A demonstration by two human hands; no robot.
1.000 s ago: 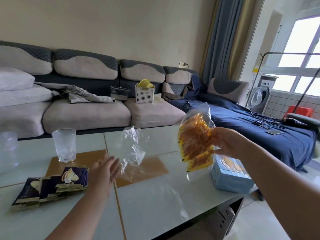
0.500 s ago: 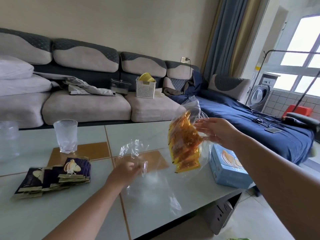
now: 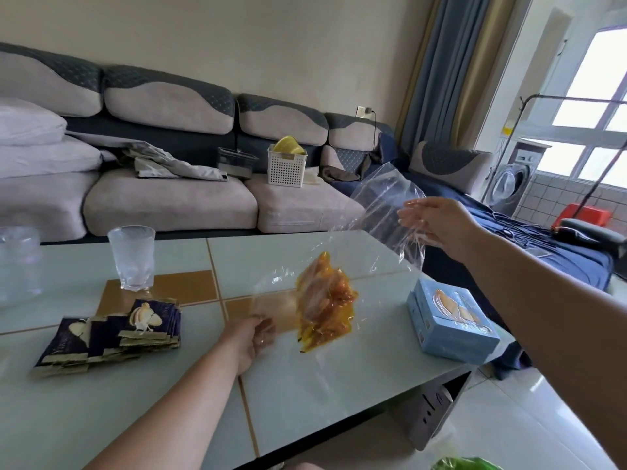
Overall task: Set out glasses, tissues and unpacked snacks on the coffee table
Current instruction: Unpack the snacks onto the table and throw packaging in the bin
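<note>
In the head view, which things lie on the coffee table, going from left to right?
Clear container at the left edge → dark snack packets → glass → left hand → orange snacks → blue tissue box.

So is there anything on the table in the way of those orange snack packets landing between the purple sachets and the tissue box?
Nothing solid shows there. The orange snack packets are over bare coffee table, apart from the purple sachets and tissue box. Only a clear plastic sheet, held by the left hand, lies beside them.
</note>
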